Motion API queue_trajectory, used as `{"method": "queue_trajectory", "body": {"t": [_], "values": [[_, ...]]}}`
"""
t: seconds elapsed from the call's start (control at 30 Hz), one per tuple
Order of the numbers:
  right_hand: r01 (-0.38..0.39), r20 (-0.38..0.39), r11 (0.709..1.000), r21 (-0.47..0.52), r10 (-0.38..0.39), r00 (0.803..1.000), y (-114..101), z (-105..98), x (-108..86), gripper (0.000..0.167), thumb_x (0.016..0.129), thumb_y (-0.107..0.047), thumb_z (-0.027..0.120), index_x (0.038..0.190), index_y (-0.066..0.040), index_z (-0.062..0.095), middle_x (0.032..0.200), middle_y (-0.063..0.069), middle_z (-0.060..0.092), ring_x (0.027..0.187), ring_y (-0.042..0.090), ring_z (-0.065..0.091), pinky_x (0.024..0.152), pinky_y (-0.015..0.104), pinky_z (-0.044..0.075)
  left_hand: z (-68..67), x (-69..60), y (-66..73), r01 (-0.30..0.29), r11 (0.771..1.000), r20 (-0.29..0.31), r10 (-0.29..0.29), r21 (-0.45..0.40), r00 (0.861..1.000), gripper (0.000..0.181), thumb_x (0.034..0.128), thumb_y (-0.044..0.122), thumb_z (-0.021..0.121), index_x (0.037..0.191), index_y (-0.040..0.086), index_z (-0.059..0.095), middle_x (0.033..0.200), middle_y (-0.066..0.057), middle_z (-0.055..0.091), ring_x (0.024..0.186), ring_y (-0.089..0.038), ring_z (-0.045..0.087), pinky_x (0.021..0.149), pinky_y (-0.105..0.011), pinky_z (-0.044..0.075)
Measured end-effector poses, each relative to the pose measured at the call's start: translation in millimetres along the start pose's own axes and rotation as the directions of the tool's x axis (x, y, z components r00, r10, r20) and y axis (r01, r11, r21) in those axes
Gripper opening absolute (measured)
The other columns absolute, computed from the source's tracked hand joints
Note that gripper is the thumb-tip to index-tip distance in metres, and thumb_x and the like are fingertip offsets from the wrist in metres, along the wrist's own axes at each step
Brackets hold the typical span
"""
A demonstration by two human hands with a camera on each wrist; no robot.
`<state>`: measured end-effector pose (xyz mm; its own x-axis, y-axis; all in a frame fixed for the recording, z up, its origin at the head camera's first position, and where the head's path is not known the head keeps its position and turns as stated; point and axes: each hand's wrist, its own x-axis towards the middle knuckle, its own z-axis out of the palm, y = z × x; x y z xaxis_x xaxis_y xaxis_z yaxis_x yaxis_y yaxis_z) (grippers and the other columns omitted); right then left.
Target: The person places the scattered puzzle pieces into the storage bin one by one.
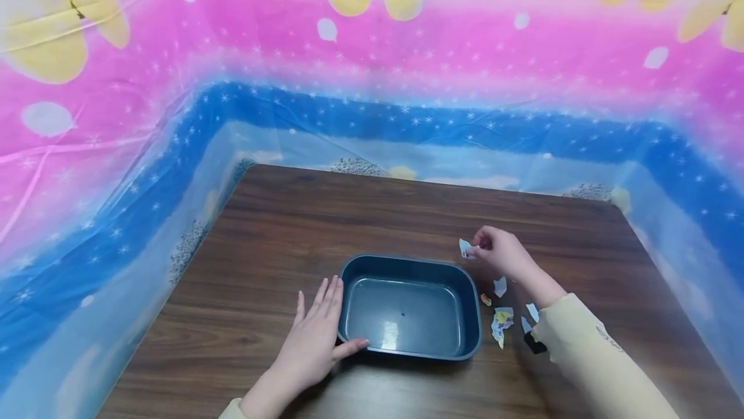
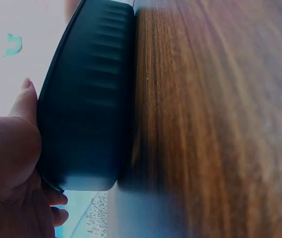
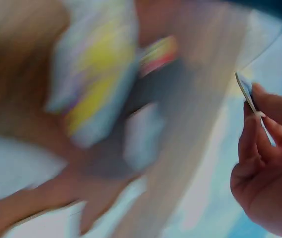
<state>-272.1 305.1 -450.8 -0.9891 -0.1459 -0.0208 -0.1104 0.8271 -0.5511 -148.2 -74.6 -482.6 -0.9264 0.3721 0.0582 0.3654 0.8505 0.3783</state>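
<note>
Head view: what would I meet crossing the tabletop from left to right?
Left hand, dark blue-grey rectangular plastic basin, small orange scrap, ragged yellow-and-white paper-like scrap, small black piece, right arm's cream sleeve.

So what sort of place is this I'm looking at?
Probably an indoor tabletop workspace, curtained off: brightly patterned cloth hangs around the visible far sides of a wood-grain table, where a dark tub and torn paper-like scraps sit.

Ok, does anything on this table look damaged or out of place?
Yes: several ragged-edged scraps, apparently torn paper, lie scattered to the right of the dark basin. The right hand pinches another scrap. The basin sits upright and looks intact.
</note>
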Motion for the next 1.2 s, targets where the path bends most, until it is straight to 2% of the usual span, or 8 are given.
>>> {"method": "queue_trajectory", "body": {"t": [0.13,0.3,0.43,0.67,0.77,0.93,1.0,1.2], "values": [[0.080,-0.011,0.997,0.002,-0.080,0.997,-55,-3,-0.8,0.012,0.095,-0.015,0.073,0.098,-0.006,0.066,0.089,0.006,0.067,0.079,0.020,0.061,0.069,0.038,0.051,0.4,2.0,5.6,-0.014,1.000,-0.009,0.015,0.023,1.000,0.110,0.0883,0.070,0.062,0.158,-0.005,0.024,0.165,-0.022,0.022,0.155,-0.034,0.016,0.119,-0.066,0.011],[0.186,0.117,0.982,-0.039,-0.181,0.977,-121,16,-4.8,0.012,0.090,-0.017,0.079,0.087,-0.013,0.067,0.081,-0.004,0.069,0.070,0.011,0.061,0.064,0.032,0.051,1.0,5.2,12.2,-0.032,0.998,-0.016,0.032,0.045,0.999,0.111,0.0879,0.073,0.059,0.158,-0.006,0.025,0.165,-0.023,0.024,0.154,-0.033,0.018,0.119,-0.066,0.013],[0.226,0.232,0.964,-0.138,-0.190,0.954,-149,45,-5.5,0.018,0.087,-0.021,0.083,0.079,-0.018,0.066,0.072,-0.009,0.063,0.062,0.008,0.058,0.059,0.029,0.049,3.3,5.8,15.8,-0.051,0.997,-0.040,0.054,0.063,0.998,0.109,0.0888,0.072,0.058,0.157,-0.007,0.028,0.163,-0.024,0.027,0.153,-0.035,0.021,0.118,-0.067,0.015],[0.283,0.371,0.935,-0.216,-0.190,0.909,-155,83,-10.1,0.019,0.086,-0.018,0.082,0.076,-0.019,0.066,0.066,-0.009,0.059,0.058,0.008,0.055,0.054,0.028,0.047,6.6,2.9,20.2,-0.060,0.998,-0.042,0.061,0.030,0.997,0.106,0.0896,0.069,0.060,0.156,-0.007,0.030,0.163,-0.024,0.028,0.152,-0.036,0.023,0.116,-0.069,0.018],[0.327,0.360,0.913,-0.243,-0.229,0.905,-155,91,-13.8,0.017,0.087,-0.017,0.082,0.077,-0.016,0.068,0.067,-0.007,0.059,0.058,0.009,0.054,0.053,0.028,0.047,6.9,1.5,20.2,-0.048,0.999,-0.035,0.048,0.021,0.998,0.106,0.0891,0.069,0.062,0.157,-0.006,0.029,0.163,-0.023,0.028,0.152,-0.036,0.024,0.116,-0.069,0.018],[0.425,0.304,0.828,-0.366,-0.326,0.895,-154,93,-18.0,0.008,0.089,-0.019,0.080,0.089,-0.012,0.076,0.072,-0.004,0.066,0.059,0.009,0.056,0.053,0.026,0.049,6.2,-1.3,17.1,-0.039,0.998,-0.038,0.041,0.040,0.998,0.106,0.0894,0.069,0.060,0.156,-0.007,0.029,0.163,-0.023,0.028,0.153,-0.036,0.023,0.117,-0.068,0.018],[0.432,0.266,0.813,-0.389,-0.350,0.898,-155,86,-18.6,0.012,0.089,-0.021,0.080,0.096,-0.012,0.077,0.080,-0.002,0.071,0.065,0.011,0.063,0.056,0.028,0.053,5.6,-2.2,15.3,-0.043,0.998,-0.047,0.046,0.054,0.998,0.106,0.0894,0.070,0.059,0.156,-0.008,0.030,0.163,-0.024,0.029,0.152,-0.036,0.023,0.117,-0.068,0.019],[0.311,0.108,0.897,-0.316,-0.291,0.951,-145,33,-11.2,0.018,0.092,-0.020,0.077,0.107,-0.011,0.077,0.101,0.003,0.077,0.090,0.020,0.073,0.075,0.041,0.059,1.1,-3.8,10.8,-0.039,0.997,-0.060,0.044,0.073,0.997,0.107,0.0880,0.069,0.062,0.154,-0.009,0.031,0.162,-0.024,0.030,0.152,-0.035,0.024,0.117,-0.067,0.019]]}}
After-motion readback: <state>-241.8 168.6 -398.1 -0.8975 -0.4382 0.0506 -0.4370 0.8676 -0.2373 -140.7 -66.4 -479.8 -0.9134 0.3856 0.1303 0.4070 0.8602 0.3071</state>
